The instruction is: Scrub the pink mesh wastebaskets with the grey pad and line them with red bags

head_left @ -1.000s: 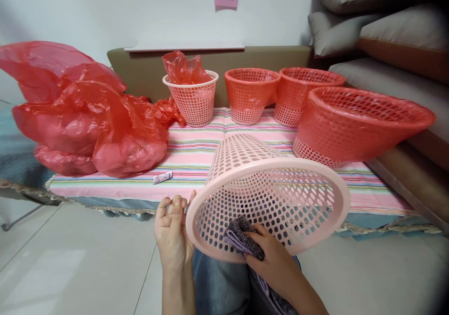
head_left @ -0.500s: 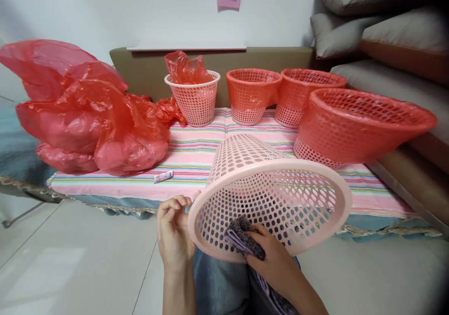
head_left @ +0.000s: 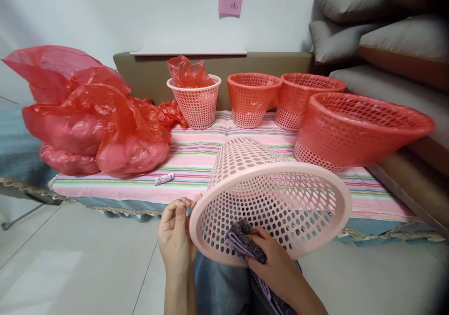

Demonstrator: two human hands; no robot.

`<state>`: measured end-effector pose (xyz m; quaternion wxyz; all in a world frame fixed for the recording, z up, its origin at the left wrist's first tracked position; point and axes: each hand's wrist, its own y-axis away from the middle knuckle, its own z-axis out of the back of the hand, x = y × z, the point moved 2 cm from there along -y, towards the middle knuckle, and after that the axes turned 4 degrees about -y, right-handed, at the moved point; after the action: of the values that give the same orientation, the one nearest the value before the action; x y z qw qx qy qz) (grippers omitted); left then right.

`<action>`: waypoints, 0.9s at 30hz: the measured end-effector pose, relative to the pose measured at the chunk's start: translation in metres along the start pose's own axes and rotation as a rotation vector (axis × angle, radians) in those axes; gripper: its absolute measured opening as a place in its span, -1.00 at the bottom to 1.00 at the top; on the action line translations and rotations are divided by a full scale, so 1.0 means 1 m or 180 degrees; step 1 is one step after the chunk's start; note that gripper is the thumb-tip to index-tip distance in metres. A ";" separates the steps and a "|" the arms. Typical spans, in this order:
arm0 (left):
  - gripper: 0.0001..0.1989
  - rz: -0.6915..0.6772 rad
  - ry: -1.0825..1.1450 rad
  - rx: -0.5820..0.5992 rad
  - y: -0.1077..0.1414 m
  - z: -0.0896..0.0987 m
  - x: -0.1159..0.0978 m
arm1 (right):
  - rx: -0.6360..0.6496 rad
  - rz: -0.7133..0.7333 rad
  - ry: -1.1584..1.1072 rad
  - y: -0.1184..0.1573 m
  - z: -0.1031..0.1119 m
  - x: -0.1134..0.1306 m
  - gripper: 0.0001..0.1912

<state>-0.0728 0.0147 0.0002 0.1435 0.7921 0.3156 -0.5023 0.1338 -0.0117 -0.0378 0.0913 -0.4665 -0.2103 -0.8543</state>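
Observation:
A pink perforated basket (head_left: pixel 280 165) lies tilted on its side, its wide mouth facing me above my lap. Just inside the lower rim, my right hand (head_left: pixel 268 254) is closed on a folded dark grey and purple cloth (head_left: pixel 242 240), which rests against the inner wall and trails down below the basket. Beside the left edge of the rim is my left hand (head_left: pixel 177 233), palm turned up, thumb and fingertips brought together in a pinch. Whether anything tiny sits between those fingertips cannot be made out.
Red bags (head_left: pixel 129 151) are heaped on the striped cloth (head_left: pixel 189 156) at left, near a small white packet (head_left: pixel 164 179). Behind stand a pink basket (head_left: pixel 198 106) and red-lined baskets (head_left: pixel 249 92). Grey cushions (head_left: pixel 410 43) are stacked at right.
My left thumb has come in against the fingertips, which were more loosely curled before. My right hand and the cloth have shifted very slightly; the view has tilted up a little.

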 end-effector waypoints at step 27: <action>-0.75 -0.0361 -0.0321 0.0051 0.010 -0.007 -0.006 | -0.1049 0.0051 0.1600 -0.167 0.029 -0.011 -0.58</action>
<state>-0.0637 0.0090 0.0072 0.1242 0.7478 0.3483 -0.5515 0.1029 0.1501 -0.0784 0.0704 -0.2505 -0.0359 -0.9649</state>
